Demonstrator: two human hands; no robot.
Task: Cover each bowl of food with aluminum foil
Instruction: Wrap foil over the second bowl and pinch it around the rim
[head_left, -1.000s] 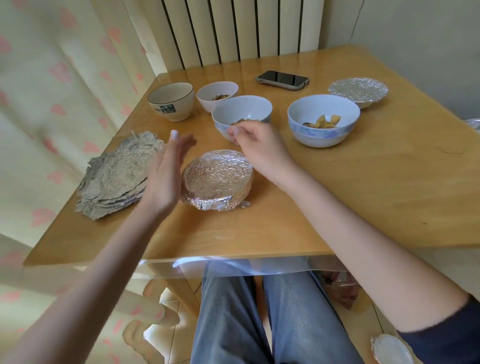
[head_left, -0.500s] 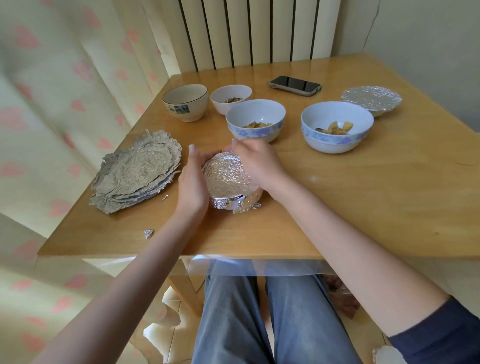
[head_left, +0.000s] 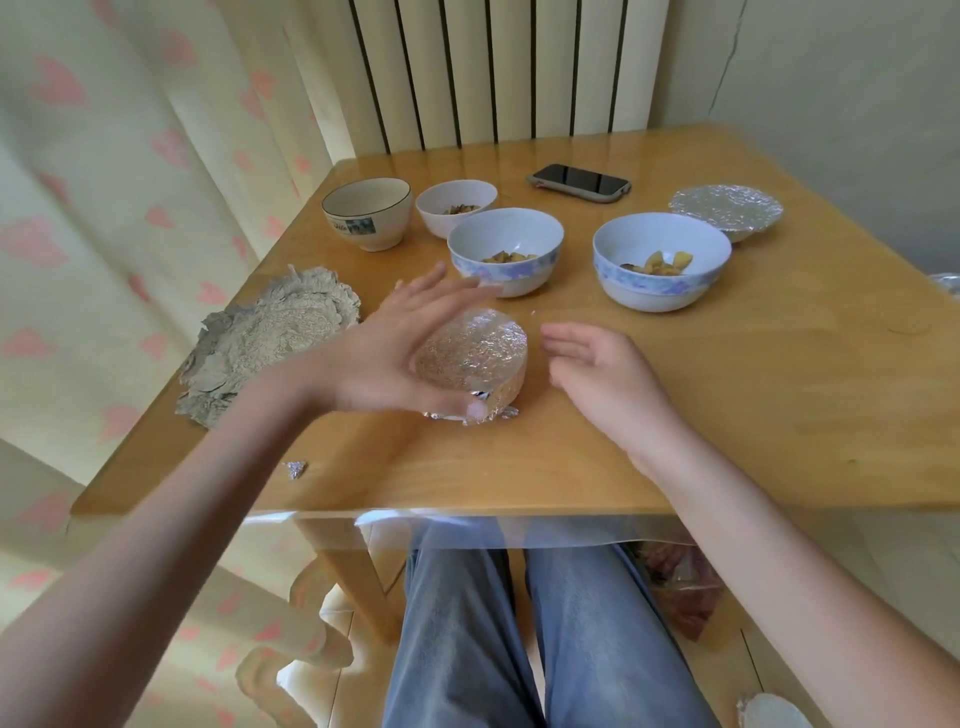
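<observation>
Table (head_left: 753, 395): the wooden top carries everything; I see it from above through the head camera.
Foil stack (head_left: 270, 338): a pile of crumpled sheets lies well to the outer side of my left hand, ready for the next bowls.
Wrapped bowl (head_left: 478, 358): it stands between my two hands, near the front edge; foil covers its top and is folded down the side. I judge this one finished or almost finished.
Far covered bowl (head_left: 726, 209): far beyond my right hand, close to the back corner, already under foil. So two bowls look done.
Blue bowl, right (head_left: 660, 262): beyond my right hand, food inside, still uncovered.
Blue bowl, middle (head_left: 506, 249): just beyond the fingertips of my left hand, food inside, uncovered.
Small white bowl (head_left: 456, 205): further back, some food inside, uncovered.
Cream bowl (head_left: 368, 212): the furthest back on the left side; I cannot tell if it holds food.
Remaining work: three bowls at least need foil, in my judgement.
Left hand (head_left: 405, 358): blurred, palm turned toward the wrapped bowl, fingers spread wide and straight, thumb low at the foil skirt; it holds nothing.
Right hand (head_left: 602, 369): just beside the wrapped bowl and apart from it, palm facing it, fingers relaxed and loosely extended, holding nothing.
Phone (head_left: 577, 182): lies at the back, away from both hands.
Foil scrap (head_left: 296, 469): a small piece near the front edge, under my left forearm.
</observation>
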